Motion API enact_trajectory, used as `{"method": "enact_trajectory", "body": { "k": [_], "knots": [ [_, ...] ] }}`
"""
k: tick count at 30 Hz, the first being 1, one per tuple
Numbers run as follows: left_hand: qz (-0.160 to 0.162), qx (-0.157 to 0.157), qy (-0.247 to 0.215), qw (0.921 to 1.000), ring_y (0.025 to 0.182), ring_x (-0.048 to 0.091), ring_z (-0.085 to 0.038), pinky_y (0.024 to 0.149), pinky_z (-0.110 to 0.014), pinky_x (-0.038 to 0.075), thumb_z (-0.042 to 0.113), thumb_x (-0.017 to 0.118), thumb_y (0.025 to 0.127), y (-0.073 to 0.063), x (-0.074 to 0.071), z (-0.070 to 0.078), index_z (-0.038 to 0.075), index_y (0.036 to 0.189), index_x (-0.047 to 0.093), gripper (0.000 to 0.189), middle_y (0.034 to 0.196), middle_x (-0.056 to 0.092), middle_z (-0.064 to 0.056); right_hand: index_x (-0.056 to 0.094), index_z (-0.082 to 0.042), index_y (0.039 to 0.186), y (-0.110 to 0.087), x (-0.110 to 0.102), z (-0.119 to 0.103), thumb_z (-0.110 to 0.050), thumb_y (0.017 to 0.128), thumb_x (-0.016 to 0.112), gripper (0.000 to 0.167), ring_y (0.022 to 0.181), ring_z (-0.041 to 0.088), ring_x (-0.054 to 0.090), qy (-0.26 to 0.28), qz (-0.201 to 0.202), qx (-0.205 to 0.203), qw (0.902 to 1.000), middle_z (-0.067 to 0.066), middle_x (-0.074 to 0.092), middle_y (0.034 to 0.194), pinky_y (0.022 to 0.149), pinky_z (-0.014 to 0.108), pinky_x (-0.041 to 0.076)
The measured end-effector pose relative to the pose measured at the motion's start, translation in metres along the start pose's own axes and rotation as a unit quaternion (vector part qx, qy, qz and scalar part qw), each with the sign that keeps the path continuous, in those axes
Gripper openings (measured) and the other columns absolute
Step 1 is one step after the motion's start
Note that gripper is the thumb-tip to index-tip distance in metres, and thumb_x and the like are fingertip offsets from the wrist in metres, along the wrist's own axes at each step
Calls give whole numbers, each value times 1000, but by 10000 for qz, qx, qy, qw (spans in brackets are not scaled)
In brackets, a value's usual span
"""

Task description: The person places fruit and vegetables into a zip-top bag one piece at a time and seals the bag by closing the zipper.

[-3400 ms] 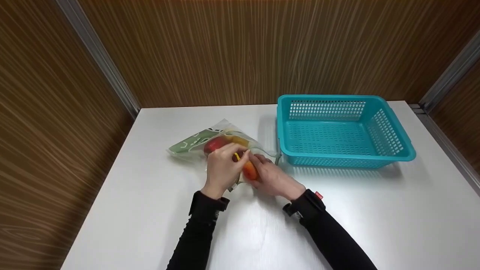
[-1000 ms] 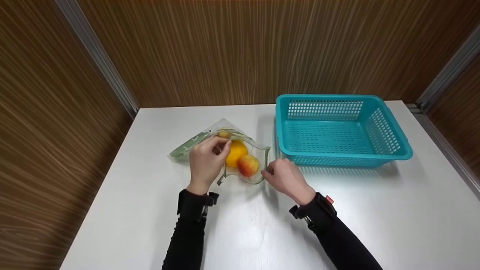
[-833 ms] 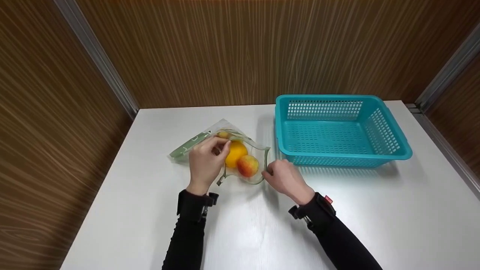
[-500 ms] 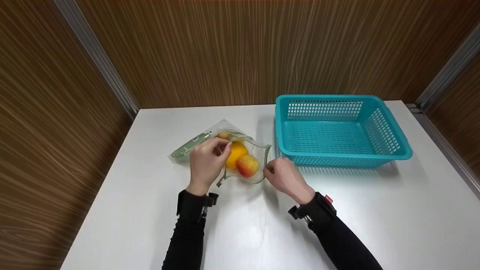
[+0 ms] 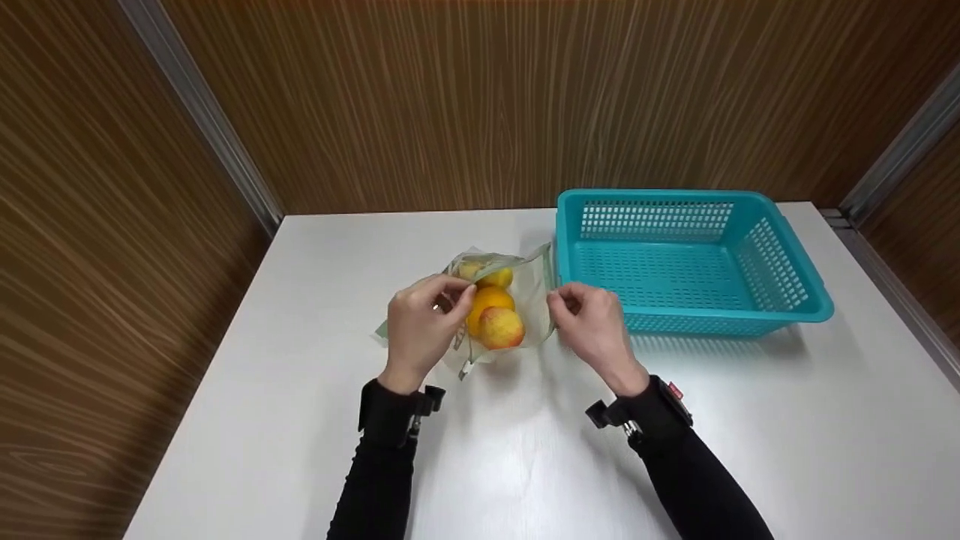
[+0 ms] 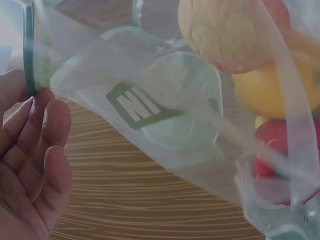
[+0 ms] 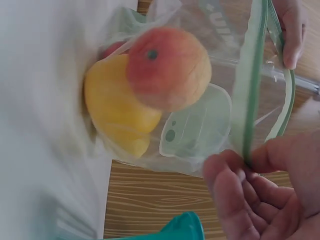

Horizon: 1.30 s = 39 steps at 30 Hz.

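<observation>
A clear zip bag (image 5: 534, 292) with green print stands partly raised on the table, its mouth spread toward me. Inside are a peach (image 5: 501, 328), an orange (image 5: 486, 300), a yellow fruit (image 5: 499, 277) behind them and a red fruit (image 6: 270, 142) low in the bag. My left hand (image 5: 424, 326) pinches the left side of the green rim. On the opposite side, my right hand (image 5: 596, 326) pinches the rim (image 7: 254, 75) between thumb and fingers. The zip slider (image 5: 466, 369) hangs at the bag's near left corner. My left hand hides part of the bag.
A turquoise basket (image 5: 694, 311) with perforated walls stands at the back right, close beside the right hand. The white table (image 5: 315, 390) meets wood-grain panels (image 5: 420, 112) at the back, with further panels at both sides.
Both hands have moved slightly right, the right one also up. The bag has been drawn upright and right, its mouth pulled wider; the fruit inside has shifted right. Earlier, the hands were together over the fruit.
</observation>
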State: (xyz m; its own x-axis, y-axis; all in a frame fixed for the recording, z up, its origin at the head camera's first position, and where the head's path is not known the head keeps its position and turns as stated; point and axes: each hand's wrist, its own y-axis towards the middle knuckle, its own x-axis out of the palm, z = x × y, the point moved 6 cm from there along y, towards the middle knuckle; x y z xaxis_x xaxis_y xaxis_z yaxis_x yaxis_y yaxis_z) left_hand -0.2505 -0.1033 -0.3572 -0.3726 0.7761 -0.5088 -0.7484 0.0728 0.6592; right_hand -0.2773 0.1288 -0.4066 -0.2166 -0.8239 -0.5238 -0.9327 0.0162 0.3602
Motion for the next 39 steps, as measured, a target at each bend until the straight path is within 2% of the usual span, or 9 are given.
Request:
{"method": "enact_trajectory", "body": {
  "k": [4, 9, 13, 17, 22, 26, 30, 33, 39],
  "knots": [
    [26, 61, -197, 9998, 67, 68, -16, 64, -26, 57, 11, 76, 93, -1, 4, 9, 5, 93, 80, 7, 79, 76, -6, 79, 0, 90, 4, -11, -2, -11, 99, 69, 18, 57, 2, 53, 403, 514, -68, 9978, 15, 71, 71, 54, 15, 40],
    [-103, 242, -274, 9993, 66, 69, -15, 62, -24, 56, 10, 76, 91, -5, 19, 20, 6, 92, 80, 5, 79, 77, -5, 78, -1, 93, 4, -12, -6, -14, 102, 67, 19, 63, 0, 56, 668, 632, -132, 9957, 14, 72, 76, 58, 15, 41],
    [-502, 302, -220, 9980, 71, 72, -16, 65, -28, 59, 17, 74, 96, -7, 32, 25, 7, 97, 81, 12, 86, 79, -5, 77, -1, 96, 3, -8, -8, -13, 103, 66, 18, 69, -1, 59, 751, 527, -152, 9957, 15, 75, 82, 62, 14, 45],
    [-889, 186, -213, 9956, 75, 72, -17, 68, -31, 59, 22, 69, 101, -8, 38, 23, 6, 100, 81, 19, 89, 80, -5, 76, -1, 98, 3, -4, -6, -13, 104, 64, 18, 68, 1, 61, 967, 364, -36, 9946, 16, 76, 86, 58, 15, 46],
    [-1113, 81, -62, 9937, 80, 74, -18, 70, -34, 61, 22, 73, 99, -8, 39, 18, 7, 105, 81, 18, 94, 81, -6, 75, -2, 102, 2, 0, -2, -14, 106, 62, 19, 70, 8, 65, 1341, 47, 287, 9905, 17, 77, 91, 54, 18, 47],
    [-1252, 4, -25, 9921, 79, 74, -21, 71, -35, 62, 26, 77, 96, -8, 39, 14, 8, 107, 80, 21, 95, 80, -6, 72, -4, 115, -4, 6, 1, -20, 108, 58, 22, 77, 17, 67, 1576, -382, 624, 9848, 19, 76, 99, 57, 24, 53],
    [-1162, -79, 35, 9932, 75, 71, -18, 68, -28, 58, 25, 78, 95, -7, 35, 10, 8, 106, 81, 20, 92, 80, -5, 66, -6, 134, -13, 14, -3, -29, 108, 59, 35, 85, 26, 70, 1560, -762, 800, 9816, 20, 74, 107, 60, 29, 58],
    [-909, -160, 59, 9957, 73, 70, -15, 67, -24, 56, 22, 78, 95, -4, 28, 6, 9, 105, 81, 17, 89, 80, -5, 61, -4, 141, -19, 17, -11, -33, 103, 64, 48, 86, 26, 72, 1168, -801, 642, 9878, 20, 74, 111, 63, 28, 57],
    [-503, -249, 31, 9984, 76, 75, -17, 70, -31, 63, 18, 75, 97, 0, 15, 0, 7, 104, 82, 14, 91, 81, -6, 64, -5, 136, -28, 21, -19, -37, 96, 75, 53, 79, 19, 72, 588, -780, 597, 9934, 16, 72, 113, 64, 25, 54]
  ]
}}
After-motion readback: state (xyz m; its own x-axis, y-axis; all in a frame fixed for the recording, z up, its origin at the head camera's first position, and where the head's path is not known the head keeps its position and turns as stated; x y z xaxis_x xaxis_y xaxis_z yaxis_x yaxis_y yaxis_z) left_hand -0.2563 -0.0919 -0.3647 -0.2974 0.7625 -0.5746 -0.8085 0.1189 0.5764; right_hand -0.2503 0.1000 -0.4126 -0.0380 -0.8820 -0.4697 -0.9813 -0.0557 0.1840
